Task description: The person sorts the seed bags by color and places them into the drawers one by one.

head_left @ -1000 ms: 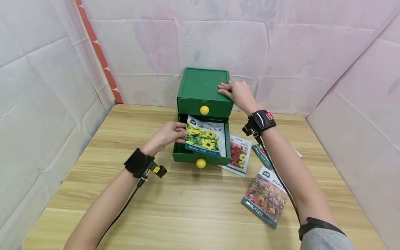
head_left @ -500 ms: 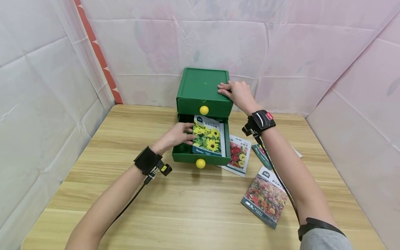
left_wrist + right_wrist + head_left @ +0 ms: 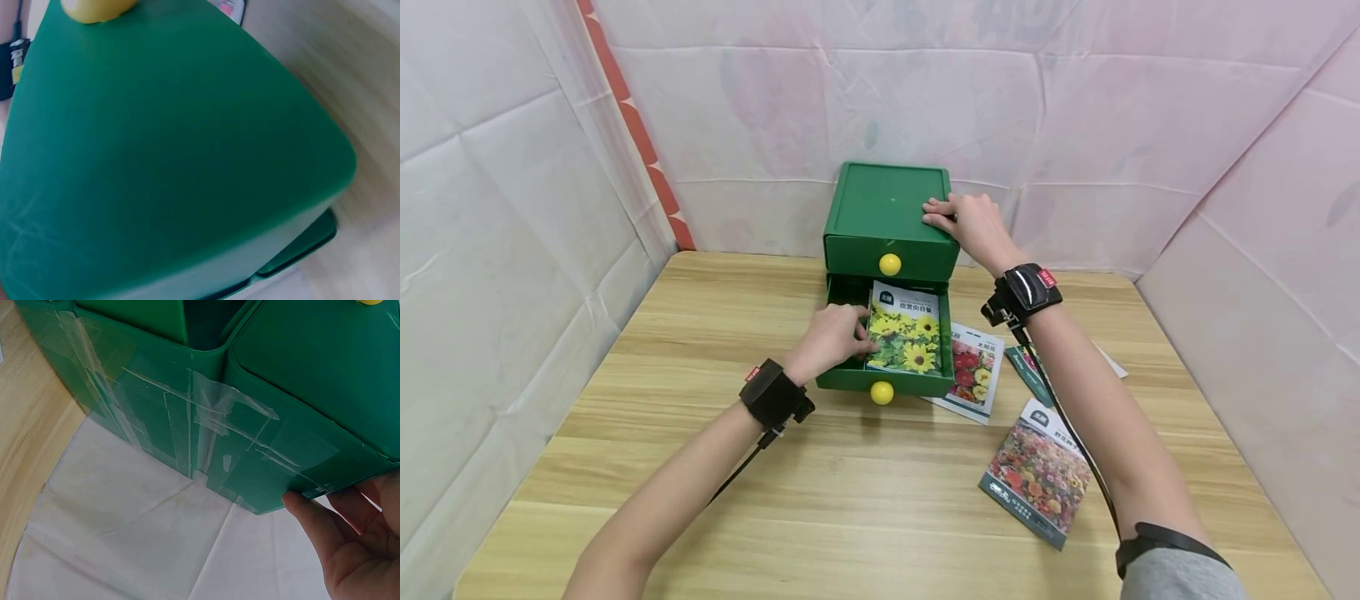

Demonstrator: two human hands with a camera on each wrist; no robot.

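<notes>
While my right hand (image 3: 967, 223) lies flat and relaxed on the green cabinet (image 3: 889, 204), bracing it, my left hand (image 3: 833, 335) pinches the sunflower seed packet (image 3: 907, 337) in the open lower drawer (image 3: 842, 377), which I'd best lay flat, clear of the rim.

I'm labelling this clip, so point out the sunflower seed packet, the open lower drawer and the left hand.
sunflower seed packet (image 3: 904, 340), head view, printed front.
lower drawer (image 3: 850, 381), head view, front wall.
left hand (image 3: 833, 337), head view, back of hand.
</notes>
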